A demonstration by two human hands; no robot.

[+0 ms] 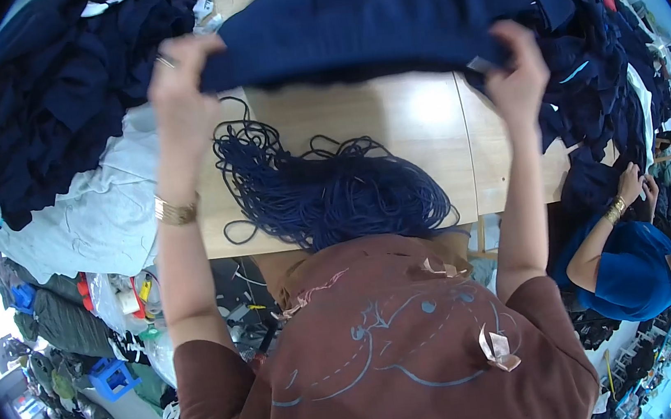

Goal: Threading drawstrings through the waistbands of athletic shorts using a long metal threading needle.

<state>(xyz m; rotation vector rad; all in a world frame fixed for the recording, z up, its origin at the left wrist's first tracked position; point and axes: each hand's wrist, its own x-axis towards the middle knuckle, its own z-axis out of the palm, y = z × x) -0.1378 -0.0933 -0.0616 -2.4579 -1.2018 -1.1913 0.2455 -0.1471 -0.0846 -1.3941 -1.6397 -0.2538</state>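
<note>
Stretched between my two hands is a navy blue garment [348, 30] with a gathered, elastic-looking edge toward me, held above the far part of the table. My left hand [183, 74] grips its left end, fingers closed on the cloth. At the other end my right hand [516, 69] pinches the fabric, close to a small white tag [483, 65]. The garment is slightly blurred, and what kind it is cannot be made out. Below it, a tangled bundle of dark blue cord [342, 192] lies on the table near my body, touched by neither hand.
Heaps of navy garments rise on the left [65, 91] and on the right [581, 41]. White cloth [104, 211] hangs over the table's left side. The wooden table [424, 116] ends at my waist. A co-worker in a blue top [633, 275] handles dark cloth at the right.
</note>
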